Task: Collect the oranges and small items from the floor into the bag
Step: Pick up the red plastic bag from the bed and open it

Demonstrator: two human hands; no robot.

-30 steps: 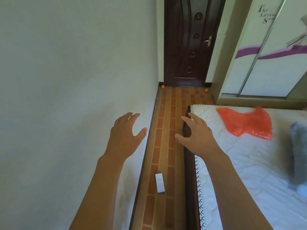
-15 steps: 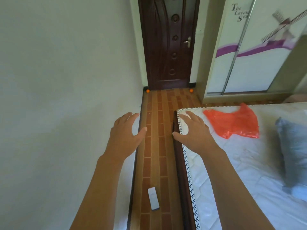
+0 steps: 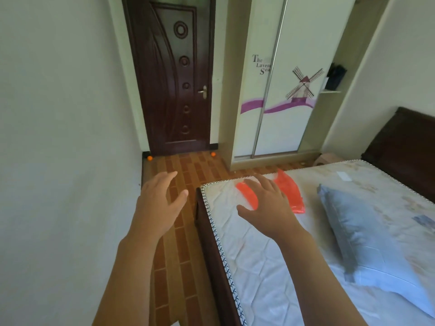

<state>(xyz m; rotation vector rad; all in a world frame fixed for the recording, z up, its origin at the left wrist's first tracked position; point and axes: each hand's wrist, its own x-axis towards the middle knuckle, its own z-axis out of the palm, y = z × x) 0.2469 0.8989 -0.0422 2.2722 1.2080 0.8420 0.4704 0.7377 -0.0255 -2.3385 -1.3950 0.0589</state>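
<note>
Bag (image 3: 288, 192) first: the orange plastic lies flat on the mattress (image 3: 259, 267), partly under the right hand (image 3: 266, 203), whose grip is wide, fingers spread and holding nothing. Pinching a handle edge should lift the limp film better than pressing on it. Left hand (image 3: 157, 205) hangs empty, fingers spread. Two oranges (image 3: 149, 158) wait by the door (image 3: 174, 85), well apart.

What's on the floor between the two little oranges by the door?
Nothing: in the head view only bare brown floor lies between the left orange and the right orange.
</note>
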